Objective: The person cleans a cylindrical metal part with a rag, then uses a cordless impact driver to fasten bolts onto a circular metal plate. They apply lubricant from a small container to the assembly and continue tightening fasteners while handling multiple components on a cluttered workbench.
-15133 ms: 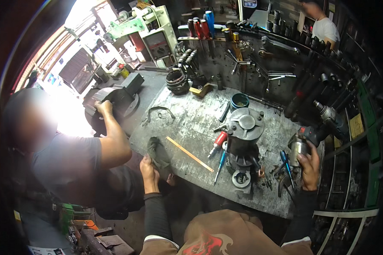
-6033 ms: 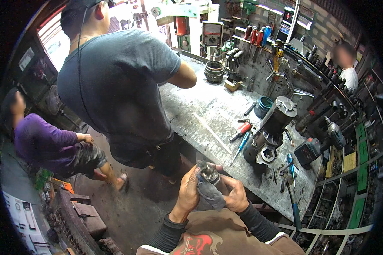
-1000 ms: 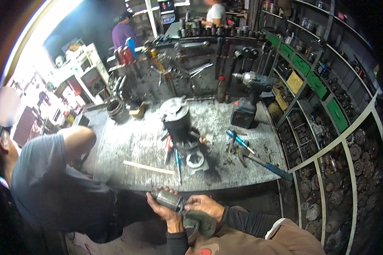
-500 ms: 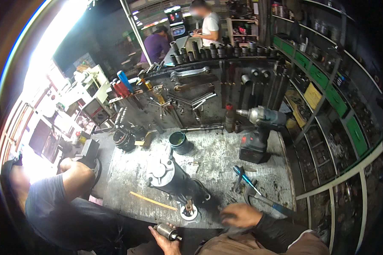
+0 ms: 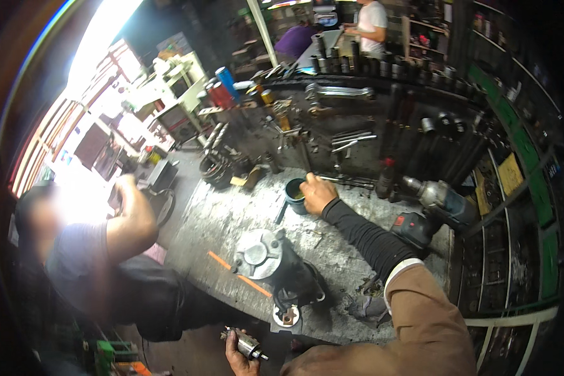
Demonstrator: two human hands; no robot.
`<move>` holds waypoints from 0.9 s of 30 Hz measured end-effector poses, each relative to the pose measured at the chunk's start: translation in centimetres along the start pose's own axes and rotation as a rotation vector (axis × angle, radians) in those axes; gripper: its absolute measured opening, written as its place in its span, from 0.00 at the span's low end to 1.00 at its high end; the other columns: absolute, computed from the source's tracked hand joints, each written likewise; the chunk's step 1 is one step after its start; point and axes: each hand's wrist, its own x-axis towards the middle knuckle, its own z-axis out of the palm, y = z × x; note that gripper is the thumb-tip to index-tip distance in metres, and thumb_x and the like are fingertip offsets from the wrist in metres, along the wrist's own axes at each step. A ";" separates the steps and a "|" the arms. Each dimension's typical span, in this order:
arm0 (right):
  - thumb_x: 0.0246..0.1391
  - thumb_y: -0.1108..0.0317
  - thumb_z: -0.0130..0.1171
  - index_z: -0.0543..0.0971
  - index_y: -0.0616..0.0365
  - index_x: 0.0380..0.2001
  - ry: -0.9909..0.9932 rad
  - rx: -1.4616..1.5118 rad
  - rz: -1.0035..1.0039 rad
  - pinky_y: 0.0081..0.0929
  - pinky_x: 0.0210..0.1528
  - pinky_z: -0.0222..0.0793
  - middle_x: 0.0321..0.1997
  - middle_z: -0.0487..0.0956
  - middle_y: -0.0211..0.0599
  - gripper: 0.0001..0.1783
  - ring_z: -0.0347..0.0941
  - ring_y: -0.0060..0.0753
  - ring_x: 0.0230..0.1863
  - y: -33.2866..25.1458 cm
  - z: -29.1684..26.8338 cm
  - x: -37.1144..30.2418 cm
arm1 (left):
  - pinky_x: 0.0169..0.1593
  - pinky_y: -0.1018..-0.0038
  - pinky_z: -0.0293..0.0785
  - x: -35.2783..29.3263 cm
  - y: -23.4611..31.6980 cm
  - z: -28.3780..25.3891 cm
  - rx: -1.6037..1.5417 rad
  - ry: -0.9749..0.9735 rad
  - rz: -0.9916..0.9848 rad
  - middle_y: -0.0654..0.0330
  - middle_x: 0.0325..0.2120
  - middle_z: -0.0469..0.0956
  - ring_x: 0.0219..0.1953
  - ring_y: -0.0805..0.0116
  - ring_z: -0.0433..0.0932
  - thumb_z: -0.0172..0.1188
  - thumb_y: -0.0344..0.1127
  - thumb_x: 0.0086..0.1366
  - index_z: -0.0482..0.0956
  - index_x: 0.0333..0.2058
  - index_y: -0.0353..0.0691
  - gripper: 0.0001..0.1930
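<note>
My right hand (image 5: 317, 192) reaches far across the workbench (image 5: 219, 219) and rests on the rim of a small green tub (image 5: 294, 195) near the tool wall; whether the fingers grip it I cannot tell. My left hand (image 5: 239, 354) stays low at the bench's near edge, closed around a short metal cylindrical part (image 5: 247, 344) with a thin shaft end. Between the hands stands a large grey motor housing (image 5: 266, 260) with a round flange on top. A small round metal piece (image 5: 286, 316) lies at its base.
Another person (image 5: 100, 250) leans on the bench at the left, arm raised. An orange stick (image 5: 238, 274) lies beside the housing. A cordless impact wrench (image 5: 429, 207) sits at the right. Tools hang on the back wall (image 5: 351, 135). Two more people stand far behind.
My right hand has gone from the near bench edge out to the green tub. My left hand keeps the metal part. The view has shifted right and nearer the bench.
</note>
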 end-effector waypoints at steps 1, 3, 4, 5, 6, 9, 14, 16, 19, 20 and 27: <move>0.45 0.71 0.64 0.83 0.56 0.31 -0.058 -0.051 -0.005 0.48 0.45 0.78 0.43 0.76 0.45 0.07 0.79 0.50 0.46 -0.1 0.1 0.7 | 0.28 0.64 0.83 -0.4 0.0 -0.5 -0.001 0.021 0.030 0.59 0.30 0.82 0.25 0.64 0.82 0.63 0.45 0.70 0.78 0.42 0.42 0.13; 0.49 0.69 0.67 0.87 0.58 0.36 -0.190 -0.140 -0.006 0.44 0.51 0.79 0.50 0.78 0.44 0.10 0.79 0.46 0.53 -0.1 -0.3 1.8 | 0.29 0.63 0.84 -0.9 -0.2 -1.9 0.015 0.113 0.069 0.61 0.32 0.82 0.26 0.64 0.82 0.62 0.44 0.70 0.78 0.44 0.42 0.13; 0.50 0.69 0.67 0.87 0.58 0.37 -0.236 -0.135 -0.025 0.44 0.51 0.79 0.50 0.78 0.43 0.10 0.79 0.46 0.54 -0.1 -0.6 2.2 | 0.29 0.62 0.85 -1.0 -0.3 -2.6 0.007 0.124 0.056 0.61 0.33 0.82 0.26 0.64 0.82 0.62 0.44 0.70 0.78 0.44 0.42 0.13; 0.51 0.68 0.67 0.87 0.58 0.38 -0.257 -0.146 -0.029 0.44 0.52 0.79 0.51 0.79 0.43 0.10 0.79 0.46 0.54 -0.1 -0.9 2.5 | 0.29 0.62 0.85 -1.0 -0.5 -3.3 0.001 0.128 0.041 0.61 0.34 0.82 0.26 0.65 0.82 0.62 0.44 0.70 0.78 0.44 0.42 0.13; 0.52 0.68 0.66 0.87 0.57 0.39 -0.300 -0.144 -0.041 0.44 0.53 0.79 0.53 0.79 0.44 0.10 0.78 0.45 0.56 -0.1 -1.1 2.7 | 0.31 0.63 0.85 -1.1 -0.7 -3.9 0.009 0.148 0.081 0.61 0.35 0.82 0.29 0.65 0.82 0.62 0.44 0.71 0.79 0.45 0.42 0.13; 0.52 0.69 0.66 0.87 0.57 0.40 -0.370 -0.118 -0.022 0.44 0.55 0.78 0.54 0.80 0.45 0.11 0.78 0.46 0.57 -0.3 -1.2 3.1 | 0.34 0.64 0.84 -1.1 -1.2 -5.4 0.008 0.177 0.042 0.61 0.36 0.83 0.32 0.66 0.83 0.62 0.44 0.72 0.79 0.46 0.42 0.13; 0.52 0.67 0.67 0.86 0.60 0.44 -0.400 -0.064 0.156 0.43 0.58 0.77 0.59 0.80 0.48 0.16 0.78 0.50 0.59 -1.0 0.8 3.8 | 0.41 0.73 0.76 -2.3 -1.7 -5.7 0.163 0.129 0.051 0.62 0.35 0.84 0.36 0.70 0.82 0.67 0.37 0.70 0.84 0.41 0.35 0.10; 0.51 0.66 0.67 0.86 0.61 0.44 -0.379 0.031 0.245 0.44 0.56 0.78 0.56 0.82 0.49 0.17 0.80 0.53 0.55 -0.7 1.6 4.2 | 0.40 0.73 0.76 -2.8 -1.7 -5.3 0.191 0.154 0.063 0.62 0.35 0.83 0.35 0.70 0.81 0.67 0.36 0.69 0.84 0.40 0.36 0.09; 0.48 0.76 0.60 0.84 0.66 0.41 -0.317 0.759 0.380 0.39 0.40 0.78 0.36 0.86 0.44 0.16 0.82 0.40 0.32 0.5 1.8 3.8 | 0.41 0.73 0.75 -3.0 -1.2 -4.4 0.190 0.141 0.063 0.63 0.35 0.83 0.35 0.71 0.81 0.66 0.35 0.70 0.84 0.41 0.37 0.08; 0.48 0.79 0.58 0.83 0.66 0.40 -0.309 1.072 0.404 0.34 0.36 0.75 0.33 0.83 0.39 0.14 0.78 0.32 0.30 1.2 1.2 3.0 | 0.41 0.73 0.75 -2.8 -0.9 -4.1 0.182 0.130 0.057 0.63 0.35 0.83 0.36 0.71 0.81 0.66 0.35 0.70 0.84 0.41 0.37 0.08; 0.50 0.81 0.58 0.79 0.68 0.53 -0.106 1.666 0.326 0.27 0.45 0.75 0.43 0.76 0.35 0.24 0.75 0.26 0.40 -2.4 -11.5 -13.6 | 0.58 0.55 0.78 0.1 1.5 -2.1 0.062 -0.145 0.021 0.50 0.53 0.80 0.53 0.55 0.81 0.52 0.40 0.78 0.69 0.63 0.32 0.22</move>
